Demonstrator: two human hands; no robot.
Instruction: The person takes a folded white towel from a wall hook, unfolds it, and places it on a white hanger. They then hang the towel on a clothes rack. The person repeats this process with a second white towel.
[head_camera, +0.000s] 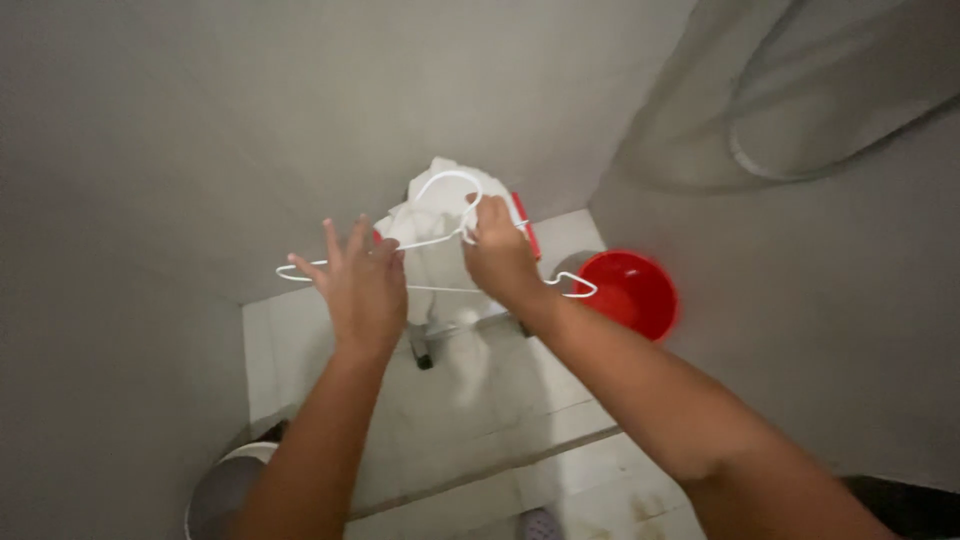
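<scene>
The right hand (497, 252) grips a white wire hanger (440, 240) near its hook, with white cloth (440, 260) draped on it, while the left hand (362, 285) is spread open against it. Below lie a pale tiled floor (480, 420), a red bucket (630, 293) and grey walls (200, 120).

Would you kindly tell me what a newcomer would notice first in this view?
First, the two bare hands at the centre: the right hand grips a white wire hanger near its hook, and the left hand spreads its fingers over the hanger's left side. White cloth hangs behind it, and a red bucket sits on the tiled floor to the right.
</scene>
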